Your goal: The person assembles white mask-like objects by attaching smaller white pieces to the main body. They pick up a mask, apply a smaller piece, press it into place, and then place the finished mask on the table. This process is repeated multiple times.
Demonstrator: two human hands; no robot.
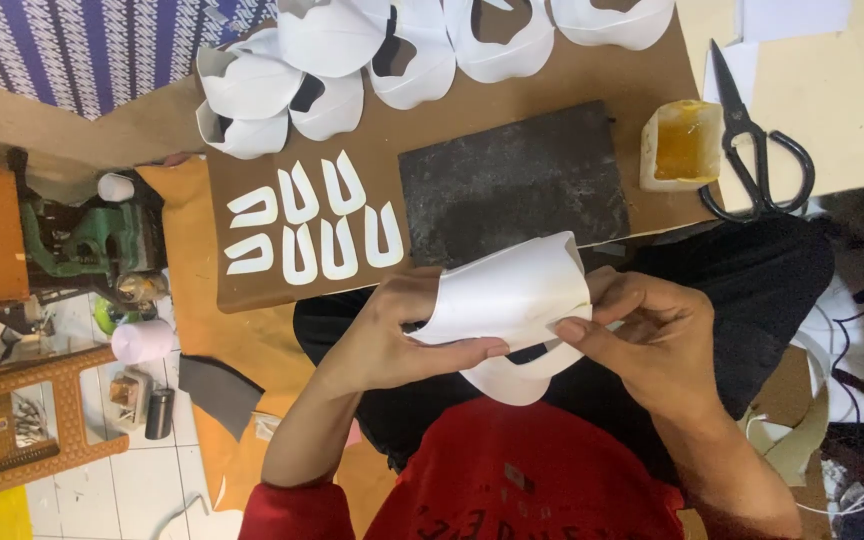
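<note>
Gripping curved white sheet piece (pixel 512 300) at frame centre: left hand (pixel 392 335) and right hand (pixel 652 335) both pinching edges; black scissors (pixel 752 150) upper right on bench (pixel 552 90).

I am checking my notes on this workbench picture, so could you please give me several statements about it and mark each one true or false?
1. Both hands hold one curved white piece. True: the left hand and the right hand grip the curved white piece from either side.
2. The black scissors lie on the dark slab. False: the black scissors lie at the board's right edge, apart from the dark slab.
3. Small white U-shaped cutouts lie left of the slab. True: the U-shaped cutouts lie in two rows on the brown board.
4. The yellowish container stands on the floor. False: the yellowish container stands on the board, beside the scissors.
</note>
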